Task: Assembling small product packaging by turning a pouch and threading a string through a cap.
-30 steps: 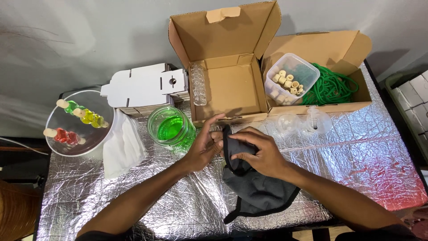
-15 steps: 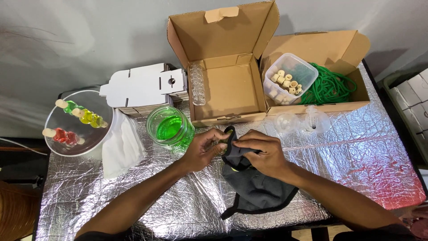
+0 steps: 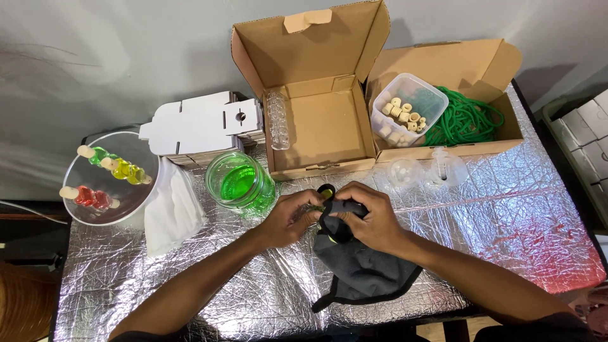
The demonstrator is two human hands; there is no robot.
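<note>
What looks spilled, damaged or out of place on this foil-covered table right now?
Nothing stands out. The green jar is upright with no spill, both boxes sit open and intact, and both hands hold the dark pouch.

Black cloth [image 3: 364, 269], green jar [image 3: 240, 183], crinkled silver table [image 3: 506, 215].

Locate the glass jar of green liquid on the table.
In the head view, the jar stands left of centre, between the white cloth and the open cardboard box.
</note>
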